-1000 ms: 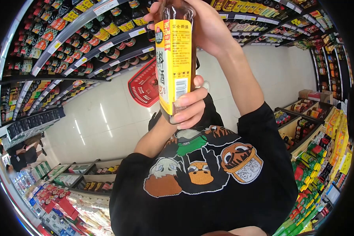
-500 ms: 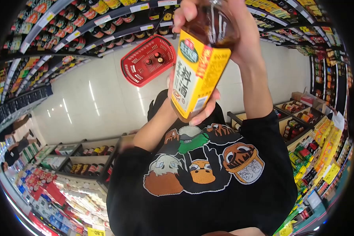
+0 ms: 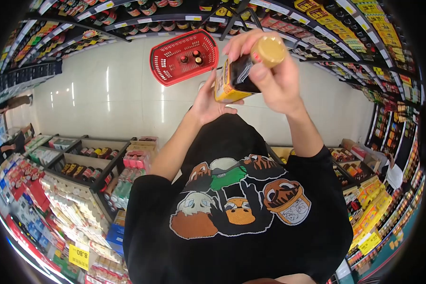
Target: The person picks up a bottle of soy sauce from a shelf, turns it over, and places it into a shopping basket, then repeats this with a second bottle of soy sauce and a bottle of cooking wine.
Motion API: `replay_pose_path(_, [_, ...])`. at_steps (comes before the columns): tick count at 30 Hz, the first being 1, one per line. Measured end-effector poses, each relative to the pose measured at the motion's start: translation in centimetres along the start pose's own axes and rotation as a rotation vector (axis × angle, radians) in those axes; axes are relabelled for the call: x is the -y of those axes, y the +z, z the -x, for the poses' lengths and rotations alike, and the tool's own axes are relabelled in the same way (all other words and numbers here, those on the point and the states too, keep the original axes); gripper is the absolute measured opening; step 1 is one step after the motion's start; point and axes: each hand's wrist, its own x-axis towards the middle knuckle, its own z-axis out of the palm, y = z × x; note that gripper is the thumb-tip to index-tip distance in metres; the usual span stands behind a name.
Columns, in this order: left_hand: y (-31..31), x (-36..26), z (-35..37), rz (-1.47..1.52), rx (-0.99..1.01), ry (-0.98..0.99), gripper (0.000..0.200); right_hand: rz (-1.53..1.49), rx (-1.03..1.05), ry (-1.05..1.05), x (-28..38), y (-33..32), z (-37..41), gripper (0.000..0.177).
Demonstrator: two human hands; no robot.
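A bottle of cooking wine (image 3: 239,78) with dark liquid, a yellow label and a gold cap (image 3: 270,50) is held in front of my chest. It leans, its cap up towards the camera. My right hand (image 3: 277,83) is closed around its neck and shoulder, the thumb just below the cap. Around the lower end, my left hand (image 3: 210,102) supports the bottle at its side and base, with some fingers hidden behind it. On the floor beyond stands a red shopping basket (image 3: 163,71) with three dark bottles (image 3: 197,59) inside.
Curved by the lens, shelves of bottles and jars (image 3: 168,26) run along the far side. Low wooden display bins (image 3: 92,158) stand to the left, others (image 3: 345,165) to the right. Another person's legs (image 3: 16,102) show at the far left, on the tiled floor (image 3: 128,94).
The bottle has moved down and turned, from its label facing me to its cap towards the camera. My right hand came down with it. My left hand stays at its lower end.
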Motion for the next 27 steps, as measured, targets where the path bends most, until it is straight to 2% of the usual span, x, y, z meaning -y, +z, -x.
replay_pose_path(2, [-0.1, 0.5, 1.1, -0.004, -0.033, 0.045, 0.074, 0.009, 0.014, 0.038, -0.5, 0.8, 0.7, 0.026])
replay_pose_path(5, [1.5, 0.9, 2.0, -0.154, -0.253, 0.27, 0.071, -0.03, -0.074, 0.046, -3.3, 2.8, 2.2, 0.029])
replay_pose_path(8, [-0.4, 0.0, 2.2, -0.135, -0.278, 0.406, 0.068, 0.004, -0.062, 0.052, -5.1, 4.9, 3.3, 0.03])
replay_pose_path(10, [-1.6, -0.9, 3.1, -0.106, -0.3, 0.422, 0.061, 0.011, -0.061, 0.056, -6.3, 5.8, 4.2, 0.033])
replay_pose_path(12, [-2.3, -2.3, 4.4, -0.153, -0.42, 0.34, 0.056, 0.163, 0.044, 0.179, -6.6, 6.5, 4.8, 0.038])
replay_pose_path(14, [-4.8, -4.2, 5.1, -0.157, -0.473, 0.294, 0.055, 0.188, 0.017, 0.205, -7.1, 7.3, 4.7, 0.042])
replay_pose_path(17, [-10.1, -7.2, 6.2, -0.107, -0.432, 0.137, 0.057, 0.667, 0.066, 0.263, -7.7, 7.6, 4.3, 0.044])
replay_pose_path(18, [-11.0, -8.7, 6.4, -0.1, -0.424, 0.133, 0.057, 0.677, 0.071, 0.268, -8.6, 7.6, 4.0, 0.044])
replay_pose_path(20, [-13.1, -10.8, 6.8, -0.169, -0.429, 0.029, 0.057, 0.677, 0.258, 0.316, -10.6, 7.9, 3.6, 0.05])
replay_pose_path(22, [-14.7, -13.2, 6.4, -0.153, -0.44, -0.017, 0.058, 0.665, 0.274, 0.31, -13.2, 8.9, 2.9, 0.047])
replay_pose_path(24, [-17.3, -15.3, 6.0, -0.226, -0.475, -0.168, 0.059, 0.704, 0.307, 0.275, -16.2, 9.7, 2.8, 0.042])
replay_pose_path(25, [-18.0, -16.2, 5.6, -0.306, -0.468, -0.171, 0.068, 0.732, 0.333, 0.299, -17.5, 10.0, 2.6, 0.037])
replay_pose_path(27, [-21.3, -17.8, 4.7, -0.27, -0.449, -0.179, 0.07, 0.765, 0.333, 0.307, -20.3, 10.2, 2.7, 0.038])
